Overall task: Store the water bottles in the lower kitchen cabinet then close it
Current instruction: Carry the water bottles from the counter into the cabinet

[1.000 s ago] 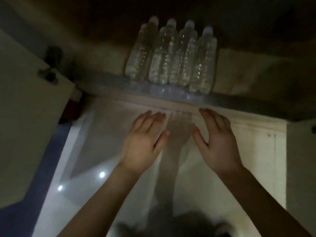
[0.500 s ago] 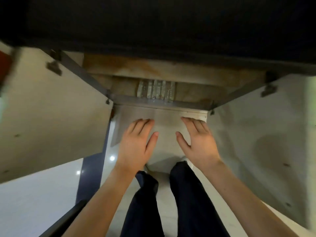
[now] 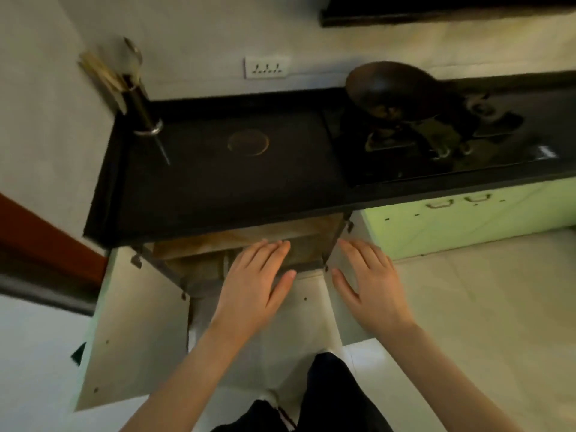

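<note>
The lower cabinet (image 3: pixel 199 244) under the black countertop stands open, its brown inside partly in view. Its left door (image 3: pixel 131 322) is swung wide toward me, and the right door (image 3: pixel 335 307) is open too and seen almost edge-on. My left hand (image 3: pixel 252 291) hovers flat, fingers straight, over the cabinet's opening and holds nothing. My right hand (image 3: pixel 371 282) is spread flat in front of the right door, also empty; I cannot tell whether it touches the door. The water bottles are hidden under the countertop and behind my left hand.
The black countertop (image 3: pixel 218 169) juts out over the cabinet. On it are a utensil holder (image 3: pixel 137 98) at the left and a dark wok (image 3: pixel 392 88) on a gas stove at the right. Green cabinets (image 3: pixel 467 219) continue to the right. My dark-trousered legs (image 3: pixel 327 394) stand on the white floor.
The view has risen from inside the cabinet to above the countertop. The row of bottles has dropped out of sight. Both hands stay flat and empty in front of the opening.
</note>
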### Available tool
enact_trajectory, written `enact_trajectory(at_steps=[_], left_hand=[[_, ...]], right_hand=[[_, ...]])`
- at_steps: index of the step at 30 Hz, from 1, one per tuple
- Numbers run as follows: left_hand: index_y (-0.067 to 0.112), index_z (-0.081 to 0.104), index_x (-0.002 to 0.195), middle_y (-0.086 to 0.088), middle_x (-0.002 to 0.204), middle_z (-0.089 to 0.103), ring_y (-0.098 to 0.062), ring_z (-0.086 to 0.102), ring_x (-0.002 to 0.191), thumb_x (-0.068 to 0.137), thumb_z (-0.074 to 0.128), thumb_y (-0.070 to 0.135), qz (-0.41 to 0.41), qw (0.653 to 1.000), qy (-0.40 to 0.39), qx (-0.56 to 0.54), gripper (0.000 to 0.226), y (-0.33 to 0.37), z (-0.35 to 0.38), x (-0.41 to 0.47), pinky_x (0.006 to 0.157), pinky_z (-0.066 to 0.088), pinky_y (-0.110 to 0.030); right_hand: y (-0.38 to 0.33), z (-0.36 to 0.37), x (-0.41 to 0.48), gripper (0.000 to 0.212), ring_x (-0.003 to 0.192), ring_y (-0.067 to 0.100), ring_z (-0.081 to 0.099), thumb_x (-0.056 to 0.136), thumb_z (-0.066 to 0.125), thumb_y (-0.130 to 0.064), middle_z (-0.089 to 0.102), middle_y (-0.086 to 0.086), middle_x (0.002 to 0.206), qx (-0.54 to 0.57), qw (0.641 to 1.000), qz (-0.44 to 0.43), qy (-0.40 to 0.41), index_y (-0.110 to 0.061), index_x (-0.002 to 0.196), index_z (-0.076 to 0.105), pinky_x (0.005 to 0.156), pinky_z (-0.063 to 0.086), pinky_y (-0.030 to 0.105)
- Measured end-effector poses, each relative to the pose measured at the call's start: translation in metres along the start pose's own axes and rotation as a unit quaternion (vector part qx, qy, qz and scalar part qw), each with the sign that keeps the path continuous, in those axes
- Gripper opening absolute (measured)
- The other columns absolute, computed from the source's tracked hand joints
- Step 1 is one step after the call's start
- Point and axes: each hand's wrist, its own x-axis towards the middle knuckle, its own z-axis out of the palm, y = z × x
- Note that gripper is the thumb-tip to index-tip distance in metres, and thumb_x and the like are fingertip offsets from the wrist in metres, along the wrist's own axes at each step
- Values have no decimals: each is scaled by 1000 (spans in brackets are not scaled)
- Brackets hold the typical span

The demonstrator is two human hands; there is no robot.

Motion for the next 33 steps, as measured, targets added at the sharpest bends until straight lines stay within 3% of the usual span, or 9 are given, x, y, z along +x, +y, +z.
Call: enact_trajectory(at_steps=[2, 9, 16, 23, 33], left_hand=[[13, 53, 138, -4, 136, 59, -23, 48, 132, 101, 25, 50, 36, 999, -24, -3, 59, 4, 1, -5, 108, 41, -44], [18, 52, 139, 1, 139, 57, -20, 46, 134, 99, 17, 56, 94, 992, -87, -6, 65, 54, 31, 1, 109, 29, -34], [16, 55, 136, 1, 136, 60, -21, 50, 130, 102, 20, 53, 198, 975, -104, -11, 61, 149, 73, 52, 105, 40, -37], [21, 44, 145, 3, 146, 50, -21, 40, 140, 101, 12, 57, 268, 950, -158, 2, 65, 307, 163, 90, 119, 19, -39], [25, 44, 145, 2, 146, 50, -23, 40, 140, 99, 16, 57, 377, 908, -173, -59, 63, 549, 257, 153, 116, 19, -36]], right_hand=[[0, -7, -30, 56, 121, 26, 54, 96, 35, -48, 61, 5, 130, -5, 998, 55, 18, -12, 134, 56, 101, 47, 41], [31, -29, -105, 59, 127, 24, 49, 98, 29, -52, 57, 1, 137, -26, 984, 174, 38, -17, 141, 50, 104, 43, 39], [117, -74, -137, 56, 124, 25, 52, 97, 37, -46, 60, 3, 133, -17, 964, 242, 109, -13, 139, 53, 99, 49, 42], [247, -130, -209, 58, 125, 25, 51, 97, 36, -49, 59, 4, 134, -13, 940, 313, 134, -13, 140, 52, 99, 47, 40], [427, -238, -301, 57, 127, 28, 52, 96, 37, -48, 60, 7, 133, -40, 896, 396, 196, -13, 139, 52, 99, 48, 46]])
